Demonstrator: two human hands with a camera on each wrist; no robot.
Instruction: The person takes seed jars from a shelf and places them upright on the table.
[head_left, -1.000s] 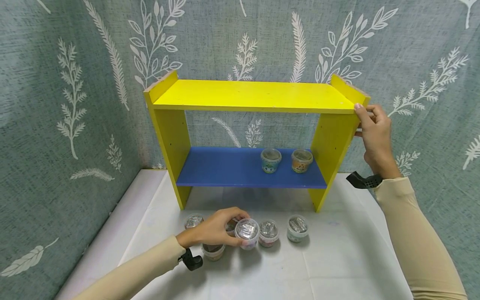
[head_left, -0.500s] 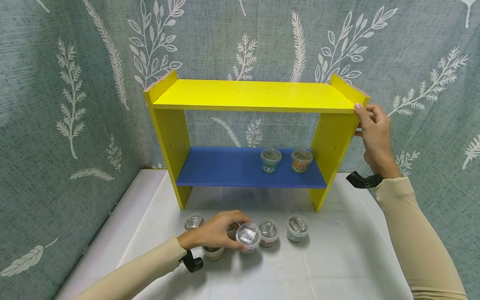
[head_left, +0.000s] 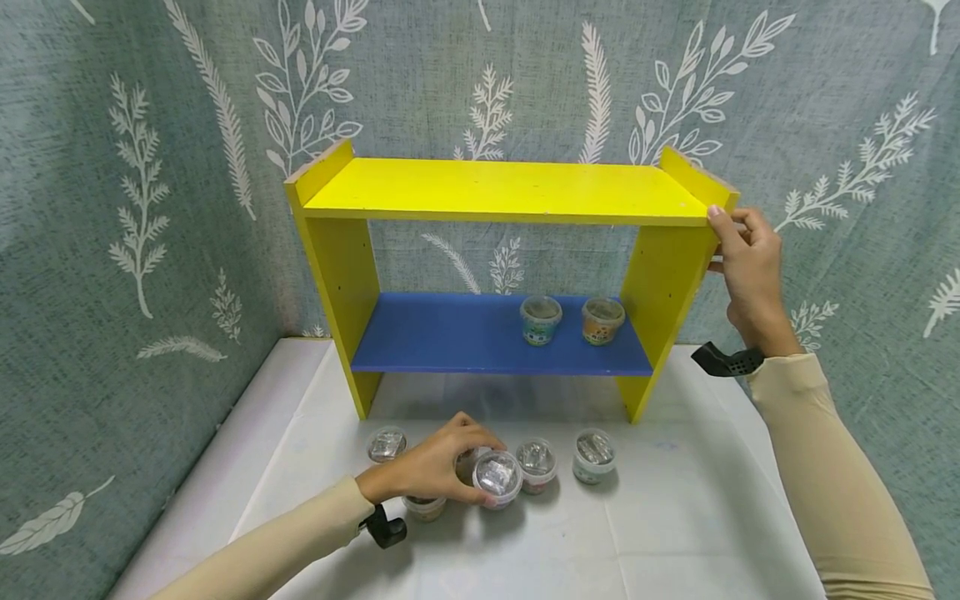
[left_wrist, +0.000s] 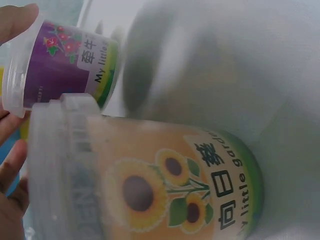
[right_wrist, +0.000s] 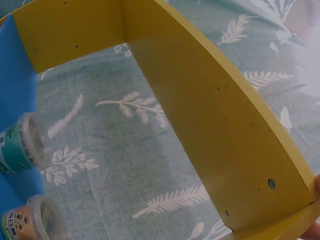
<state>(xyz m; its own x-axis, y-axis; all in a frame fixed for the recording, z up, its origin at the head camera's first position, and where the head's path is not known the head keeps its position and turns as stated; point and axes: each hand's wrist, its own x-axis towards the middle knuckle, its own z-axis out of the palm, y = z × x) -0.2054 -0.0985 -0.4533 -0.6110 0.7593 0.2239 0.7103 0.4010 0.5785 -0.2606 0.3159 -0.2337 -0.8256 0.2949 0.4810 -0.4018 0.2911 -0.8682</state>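
My left hand (head_left: 435,462) holds a small clear-lidded plastic tub (head_left: 497,479) by its rim, thumb in front and fingers behind. In the left wrist view this tub (left_wrist: 65,65) has a purple label with red flowers. Close to that camera stands another tub (left_wrist: 175,185) with a sunflower label. A further tub (head_left: 467,464) is partly hidden behind the left hand. My right hand (head_left: 753,275) grips the upper right corner of a yellow shelf unit (head_left: 510,190), thumb on the front edge.
On the blue middle shelf (head_left: 442,333) stand a teal-labelled tub (head_left: 540,321) and an orange-labelled tub (head_left: 602,322). More tubs are on the white table: one at left (head_left: 387,445), two to the right, a nearer tub (head_left: 536,467) and a farther tub (head_left: 595,457). Patterned cloth hangs behind.
The left hand and its tub have shifted slightly toward the person and a little right. The right hand stays on the shelf corner.
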